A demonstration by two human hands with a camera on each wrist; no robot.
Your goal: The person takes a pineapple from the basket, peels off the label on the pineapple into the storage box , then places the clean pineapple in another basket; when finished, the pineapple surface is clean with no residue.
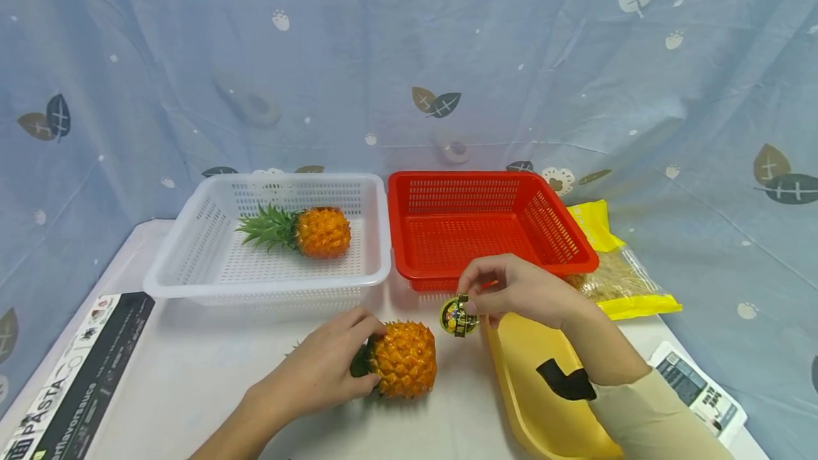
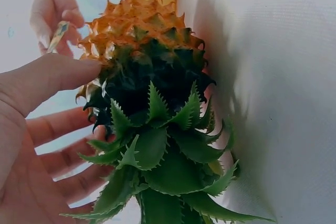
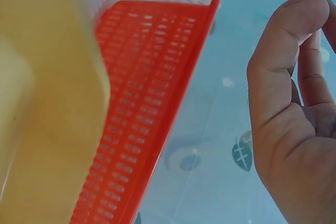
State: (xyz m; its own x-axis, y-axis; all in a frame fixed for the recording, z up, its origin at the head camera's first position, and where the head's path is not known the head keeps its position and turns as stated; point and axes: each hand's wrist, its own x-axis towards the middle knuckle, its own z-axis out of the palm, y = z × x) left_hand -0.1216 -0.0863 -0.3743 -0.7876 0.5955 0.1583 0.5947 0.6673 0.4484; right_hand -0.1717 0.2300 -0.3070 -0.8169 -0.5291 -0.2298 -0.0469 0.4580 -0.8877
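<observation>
An orange mini pineapple lies on its side on the white table. My left hand grips it near the base of its leaves; in the left wrist view the thumb lies on its skin and the green crown points toward the camera. Between thumb and fingers, my right hand pinches a small round yellow-and-black label, just right of that pineapple and above the table. The label is seen nearly edge-on in the left wrist view. A second pineapple lies in the white basket.
A red basket stands at the back, beside the white one. Under my right forearm sits a yellow tray. A yellow bag and a white device with a screen lie right, a pasta box left.
</observation>
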